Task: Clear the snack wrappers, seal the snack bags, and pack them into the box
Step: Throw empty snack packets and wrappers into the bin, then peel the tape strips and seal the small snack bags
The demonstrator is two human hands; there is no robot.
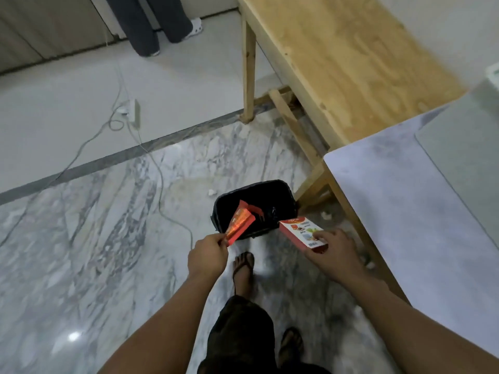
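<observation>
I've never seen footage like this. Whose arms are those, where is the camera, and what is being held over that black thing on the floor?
There is no machine here: a person wears one wide-angle camera on the head, looking down at their own arms and sandalled feet. The left hand pinches an orange-red snack wrapper over a black bin standing on the marble floor. The right hand holds a small red and white snack carton beside the bin. To the right are a grey table and a wooden table. A power strip lies on the floor.
</observation>
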